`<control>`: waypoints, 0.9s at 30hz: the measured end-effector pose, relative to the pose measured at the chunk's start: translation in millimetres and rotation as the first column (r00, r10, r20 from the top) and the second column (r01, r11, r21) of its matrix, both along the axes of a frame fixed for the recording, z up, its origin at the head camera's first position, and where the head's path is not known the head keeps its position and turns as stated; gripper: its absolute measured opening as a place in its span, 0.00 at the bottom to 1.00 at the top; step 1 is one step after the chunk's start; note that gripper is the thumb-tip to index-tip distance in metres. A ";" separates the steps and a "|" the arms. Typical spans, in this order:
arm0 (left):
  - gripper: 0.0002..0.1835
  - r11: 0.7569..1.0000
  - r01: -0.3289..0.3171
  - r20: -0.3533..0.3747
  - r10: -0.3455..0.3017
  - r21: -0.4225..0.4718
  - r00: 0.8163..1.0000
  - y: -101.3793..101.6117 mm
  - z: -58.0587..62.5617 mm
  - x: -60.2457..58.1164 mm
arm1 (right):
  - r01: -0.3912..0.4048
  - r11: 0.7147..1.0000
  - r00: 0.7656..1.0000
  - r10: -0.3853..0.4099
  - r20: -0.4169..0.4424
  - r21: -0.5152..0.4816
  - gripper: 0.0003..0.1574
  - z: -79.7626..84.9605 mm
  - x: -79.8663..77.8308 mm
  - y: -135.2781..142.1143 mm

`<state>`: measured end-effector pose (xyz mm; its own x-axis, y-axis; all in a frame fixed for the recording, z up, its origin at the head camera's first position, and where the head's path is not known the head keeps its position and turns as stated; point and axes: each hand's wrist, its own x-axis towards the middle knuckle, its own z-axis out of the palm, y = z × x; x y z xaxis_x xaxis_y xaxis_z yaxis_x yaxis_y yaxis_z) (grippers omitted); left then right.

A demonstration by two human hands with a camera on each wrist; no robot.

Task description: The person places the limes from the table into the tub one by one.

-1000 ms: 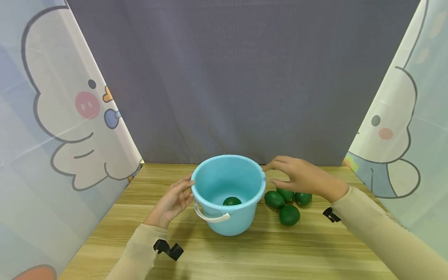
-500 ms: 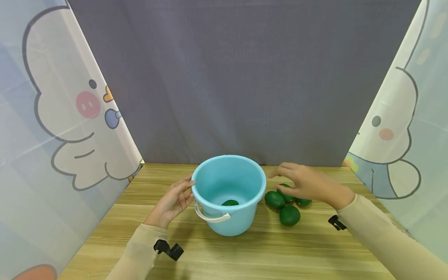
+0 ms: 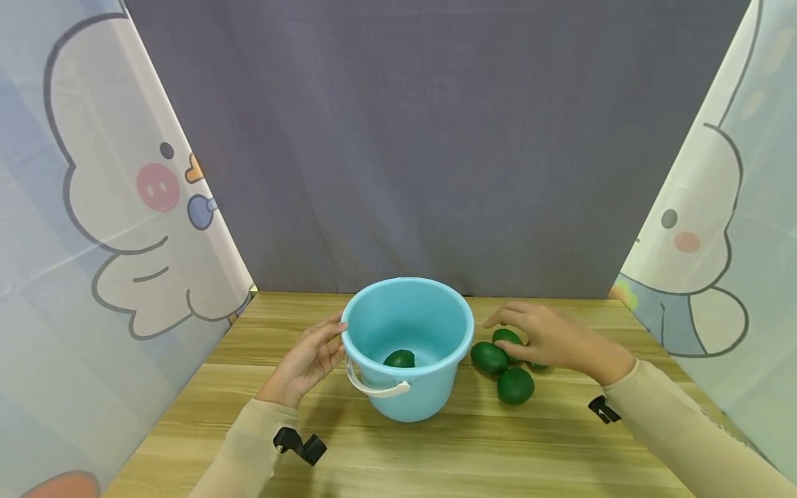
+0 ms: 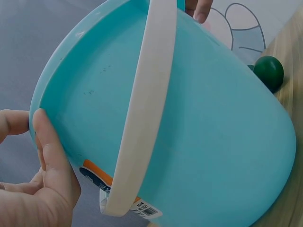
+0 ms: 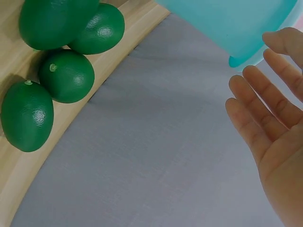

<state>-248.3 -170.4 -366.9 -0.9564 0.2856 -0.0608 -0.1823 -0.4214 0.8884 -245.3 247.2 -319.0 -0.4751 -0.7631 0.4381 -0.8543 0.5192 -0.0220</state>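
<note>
Blue plastic bucket [image 3: 407, 401], likely light, stiff, pinched at its rim by left hand [image 3: 311, 360]; green fruit [image 3: 400, 358] inside; right of bucket, four green ovals [image 3: 515, 386], probably slick, firm, best gripped mid-body; right hand [image 3: 554, 339] above them, loosely spread, holding nothing.

I count one blue bucket [image 3: 407, 398], one white handle [image 3: 380, 393]; five green fruits [image 3: 515, 386], one in the bucket; one left hand [image 3: 305, 363], one right hand [image 3: 554, 337]; two black clips [image 3: 313, 449]; one wooden table [image 3: 436, 460]; one grey curtain [image 3: 436, 138]; two patterned cloths [image 3: 112, 194].

Upright light-blue bucket [image 3: 426, 394]; one green fruit [image 3: 399, 359] inside; four more fruits [image 3: 515, 386] beside.
</note>
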 end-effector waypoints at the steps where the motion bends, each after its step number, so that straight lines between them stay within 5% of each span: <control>1: 0.32 1.000 -0.001 0.000 0.001 -0.001 1.000 0.1 0.0 -0.1 | 0.002 1.000 1.000 -0.002 0.006 -0.001 0.18 -0.5 0.3 0.5; 18: 0.32 1.000 0.001 -0.008 -0.001 -0.003 1.000 0.0 -0.2 -0.5 | -0.008 1.000 0.998 0.008 0.059 -0.007 0.18 -18.7 0.2 8.2; 27: 0.32 1.000 0.010 -0.021 -0.010 0.001 1.000 -0.8 -0.5 0.0 | 0.033 0.999 0.986 -0.038 0.161 0.032 0.16 -39.2 1.1 13.5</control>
